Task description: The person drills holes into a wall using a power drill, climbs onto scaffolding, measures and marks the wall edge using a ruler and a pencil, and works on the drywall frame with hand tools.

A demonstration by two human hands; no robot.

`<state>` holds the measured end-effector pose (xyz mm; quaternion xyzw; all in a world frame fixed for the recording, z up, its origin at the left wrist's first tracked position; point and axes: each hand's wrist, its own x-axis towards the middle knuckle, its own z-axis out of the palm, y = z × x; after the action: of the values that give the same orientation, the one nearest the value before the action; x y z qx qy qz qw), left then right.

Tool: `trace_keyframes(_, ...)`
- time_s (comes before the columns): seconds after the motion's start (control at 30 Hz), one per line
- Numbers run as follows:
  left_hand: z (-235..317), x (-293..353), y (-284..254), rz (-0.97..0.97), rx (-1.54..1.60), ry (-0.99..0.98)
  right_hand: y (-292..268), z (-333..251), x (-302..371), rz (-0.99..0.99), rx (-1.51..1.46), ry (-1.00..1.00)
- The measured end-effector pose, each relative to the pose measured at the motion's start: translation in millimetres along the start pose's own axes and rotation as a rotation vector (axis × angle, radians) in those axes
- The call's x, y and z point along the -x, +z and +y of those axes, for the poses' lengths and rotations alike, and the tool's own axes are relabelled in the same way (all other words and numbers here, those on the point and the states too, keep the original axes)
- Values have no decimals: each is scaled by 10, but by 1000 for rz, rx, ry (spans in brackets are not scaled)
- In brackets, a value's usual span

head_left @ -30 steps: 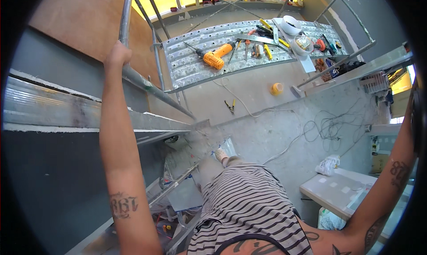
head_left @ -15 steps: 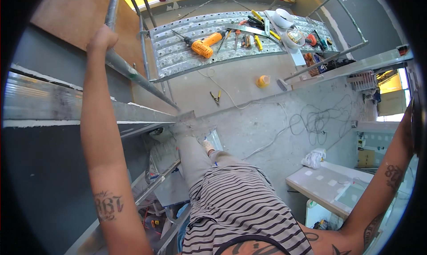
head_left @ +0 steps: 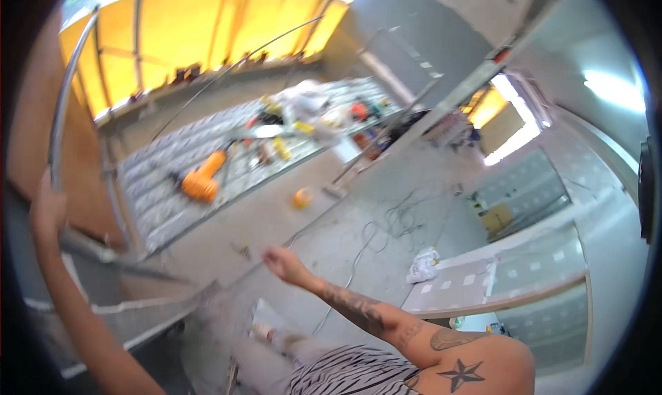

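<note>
- We see the left hand (head_left: 47,212) wrapped around a metal railing tube (head_left: 62,112) at the left edge of the view.
- We see the right hand (head_left: 281,264) stretched forward in mid-air, holding nothing; blur hides how wide its fingers are.
- Below lies a metal scaffold platform (head_left: 165,188) carrying an orange power tool (head_left: 202,179).
- A small yellow object (head_left: 301,198) sits on the concrete floor (head_left: 386,188), near loose cables (head_left: 393,219).
</note>
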<state>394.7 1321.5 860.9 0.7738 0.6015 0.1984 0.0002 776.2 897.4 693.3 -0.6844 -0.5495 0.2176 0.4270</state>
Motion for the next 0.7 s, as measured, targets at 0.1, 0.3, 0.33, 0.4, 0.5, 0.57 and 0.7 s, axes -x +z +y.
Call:
trace_keyframes(0.1,263,-24,-282,40,62,143,466,455,1562,-1079,103,270)
trace_keyframes(0.3,779,152,-594,-52,-227,140,686,579,2633,-1182,173,205)
trace_keyframes(0.33,795,155,-634,-67,-229,143,696,573,2606,-1192,152,205)
trace_keyframes(0.4,897,209,-663,-94,-236,146,702,503,2505,-1185,186,380)
trace_keyframes(0.5,1024,213,-670,-200,-241,60,752,262,2508,-1201,309,443)
trace_keyframes(0.57,980,130,-666,-257,-388,81,733,-44,2493,-1244,155,472)
trace_keyframes(0.7,1056,231,-651,-168,-425,118,64,-1250,1962,-1431,290,548)
